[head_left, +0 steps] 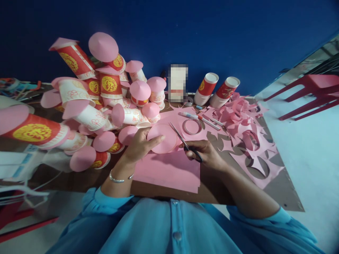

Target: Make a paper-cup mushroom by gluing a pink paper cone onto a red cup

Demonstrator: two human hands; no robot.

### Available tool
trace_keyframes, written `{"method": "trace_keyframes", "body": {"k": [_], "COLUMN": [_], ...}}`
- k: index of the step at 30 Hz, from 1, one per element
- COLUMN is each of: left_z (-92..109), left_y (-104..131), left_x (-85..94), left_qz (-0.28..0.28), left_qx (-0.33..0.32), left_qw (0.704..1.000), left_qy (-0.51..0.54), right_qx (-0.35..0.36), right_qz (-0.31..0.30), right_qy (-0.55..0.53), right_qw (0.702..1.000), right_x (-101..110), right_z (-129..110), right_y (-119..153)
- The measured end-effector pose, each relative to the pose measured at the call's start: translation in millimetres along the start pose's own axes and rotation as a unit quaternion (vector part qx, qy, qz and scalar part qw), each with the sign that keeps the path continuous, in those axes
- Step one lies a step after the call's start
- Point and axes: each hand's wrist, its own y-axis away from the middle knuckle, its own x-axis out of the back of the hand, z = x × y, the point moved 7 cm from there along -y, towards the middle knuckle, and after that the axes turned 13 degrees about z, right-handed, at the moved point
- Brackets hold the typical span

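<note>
My left hand [141,144] pinches a round pink paper disc [165,137], its thumb lying on top. On the disc's right side, my right hand [205,153] grips black-handled scissors [182,138], whose blades are parted and point up and left across the disc's edge. Below both hands lie pink paper sheets [169,173], stacked on the brown table. A roll of tape [192,126] and a capped marker [189,115] rest on pink paper just beyond the scissors.
Paper cups with pink cone tops [109,84] crowd the left side. Two cup stacks [206,88] stand at the back, near a blurred pale box [178,83]. Pink offcuts [241,120] cover the right side. A red stool [312,88] is beyond the table.
</note>
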Motion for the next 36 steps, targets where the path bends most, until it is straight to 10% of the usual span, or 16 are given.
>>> {"method": "trace_keyframes", "body": {"k": [36], "left_z": [2.9], "left_y": [-3.6], "left_x": [6.1], "left_qz": [0.028], "left_qx": [-0.05], "left_qw": [0.998], "left_qy": [0.01], "right_qx": [0.006], "right_qz": [0.0], "right_qy": [0.006], "right_qw": [1.0], "right_x": [3.6], "right_z": [1.2], "right_y": [-1.4]}}
